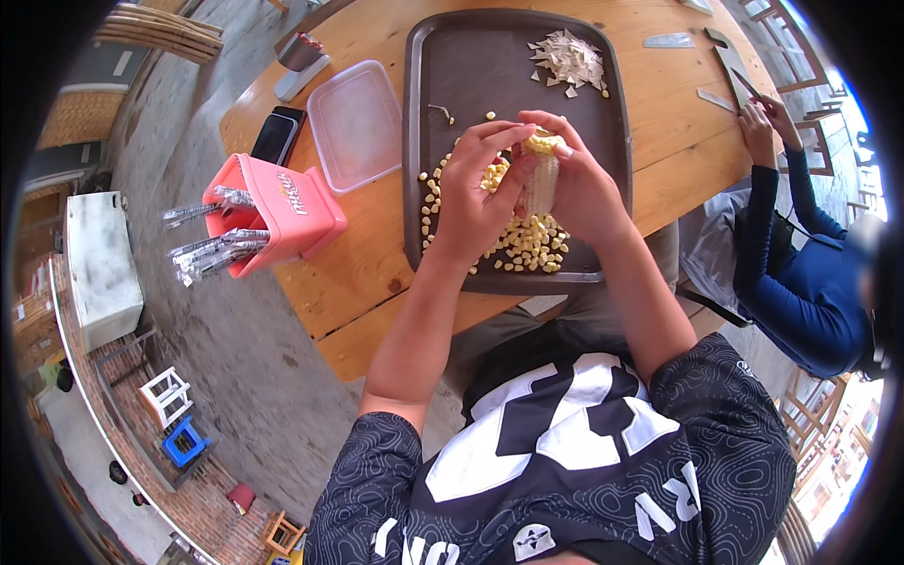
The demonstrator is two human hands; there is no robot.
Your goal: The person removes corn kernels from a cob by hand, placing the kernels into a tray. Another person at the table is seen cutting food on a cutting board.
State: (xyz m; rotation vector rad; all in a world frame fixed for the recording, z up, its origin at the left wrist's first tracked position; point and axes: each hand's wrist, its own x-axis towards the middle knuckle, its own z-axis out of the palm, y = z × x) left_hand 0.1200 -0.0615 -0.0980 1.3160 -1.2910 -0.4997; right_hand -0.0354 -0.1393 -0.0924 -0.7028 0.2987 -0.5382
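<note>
A mostly stripped corn cob (542,185) stands nearly upright over a dark brown tray (466,78), with some yellow kernels left at its upper end. My right hand (585,185) grips its right side, thumb near the top. From the other side my left hand (474,185) has its fingertips and thumb on the cob's upper part. Beneath both hands, loose corn kernels (531,244) lie heaped and scattered in the tray. A pile of small pale triangular pieces (571,59) sits in the tray's far right corner. My left palm is partly hidden.
Left of the tray are a translucent plastic lid or container (357,127), a phone (277,138) and a pink holder (265,212) with wrapped utensils. A metal can (301,51) stands farther back. At right, another person's hands (766,127) hold a knife over a dark board (731,67).
</note>
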